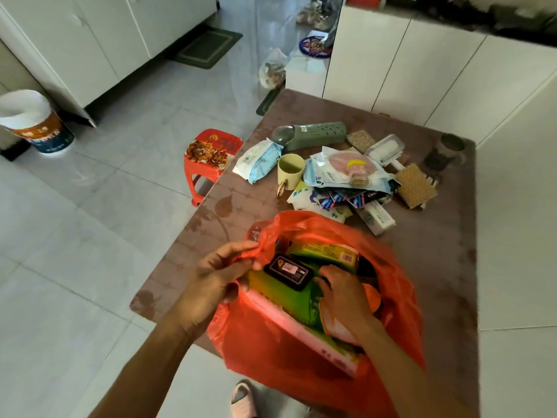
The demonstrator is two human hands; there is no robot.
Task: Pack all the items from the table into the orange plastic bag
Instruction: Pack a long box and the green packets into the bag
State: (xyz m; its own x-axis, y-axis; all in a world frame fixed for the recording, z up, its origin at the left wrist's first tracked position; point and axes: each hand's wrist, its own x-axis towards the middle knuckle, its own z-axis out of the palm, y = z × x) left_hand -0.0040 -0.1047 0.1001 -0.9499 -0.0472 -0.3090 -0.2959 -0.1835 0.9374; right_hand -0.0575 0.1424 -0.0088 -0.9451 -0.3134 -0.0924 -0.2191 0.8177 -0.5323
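Note:
The orange plastic bag (pixel 271 342) stands open at the near edge of the brown table (pixel 437 267). My left hand (pixel 217 276) pinches the bag's left rim and holds it open. My right hand (pixel 343 294) is inside the bag, fingers resting on a green box (pixel 289 297); whether it grips anything I cannot tell. A black case (pixel 289 271) lies on top of the green box. Farther back on the table lie a wipes pack (pixel 259 159), a yellow cup (pixel 290 170), a green perforated holder (pixel 316 134), mask packets (pixel 346 170), sponges (pixel 416 185) and a white tube box (pixel 378 220).
A red plastic stool (pixel 211 158) stands on the floor left of the table. A white bucket (pixel 33 122) sits at far left by the cabinets. White cabinets (pixel 422 76) rise behind the table. A dark cup (pixel 449 149) is at the table's far right corner.

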